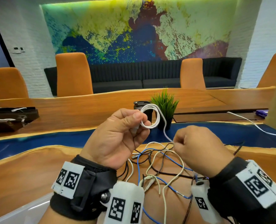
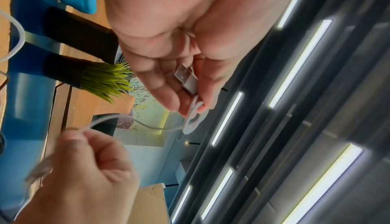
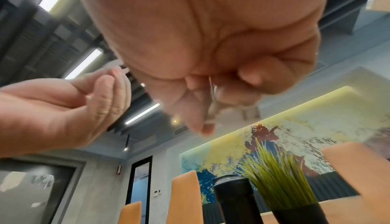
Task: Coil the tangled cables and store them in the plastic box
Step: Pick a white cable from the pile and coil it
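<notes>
Pinching a small coil of white cable point(image 1: 150, 116) between thumb and curled fingers, the left hand point(image 1: 118, 139) also holds its USB plug point(image 2: 186, 79) against the palm above the desk point(image 1: 29, 172). Beside it, the right hand point(image 1: 197, 149) is closed, gripping the same cable's free run. Beneath them, tangled cables point(image 1: 163, 165) lie near the desk's front edge; a potted grass plant point(image 1: 165, 109) stands beyond.

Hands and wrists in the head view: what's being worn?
Both hands, left hand and right hand, are bare, no gloves. Each wrist has a black strap carrying white blocks printed with black-and-white square markers, several per wrist.
</notes>
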The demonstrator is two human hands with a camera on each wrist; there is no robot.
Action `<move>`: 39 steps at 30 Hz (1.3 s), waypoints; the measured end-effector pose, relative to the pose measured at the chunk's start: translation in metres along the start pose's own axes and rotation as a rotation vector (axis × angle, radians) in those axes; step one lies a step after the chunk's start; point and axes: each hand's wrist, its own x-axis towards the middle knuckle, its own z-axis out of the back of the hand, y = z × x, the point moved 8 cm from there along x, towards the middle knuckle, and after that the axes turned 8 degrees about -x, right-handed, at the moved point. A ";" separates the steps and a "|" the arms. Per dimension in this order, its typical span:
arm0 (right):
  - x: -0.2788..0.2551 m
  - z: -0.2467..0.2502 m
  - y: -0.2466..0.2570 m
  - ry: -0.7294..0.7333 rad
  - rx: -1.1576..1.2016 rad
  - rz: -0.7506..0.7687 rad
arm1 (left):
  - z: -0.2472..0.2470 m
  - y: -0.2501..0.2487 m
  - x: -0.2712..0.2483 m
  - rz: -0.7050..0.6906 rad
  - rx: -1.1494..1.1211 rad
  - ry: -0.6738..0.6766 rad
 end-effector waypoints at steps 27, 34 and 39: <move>-0.013 -0.009 0.035 0.407 1.608 0.061 | -0.008 -0.022 -0.010 -0.412 0.438 -0.088; 0.000 0.030 -0.027 -0.384 0.491 -0.036 | 0.013 -0.041 -0.005 -0.312 0.176 -0.147; 0.006 0.018 -0.043 -0.311 0.170 -0.150 | 0.007 -0.027 -0.002 -0.194 0.060 -0.090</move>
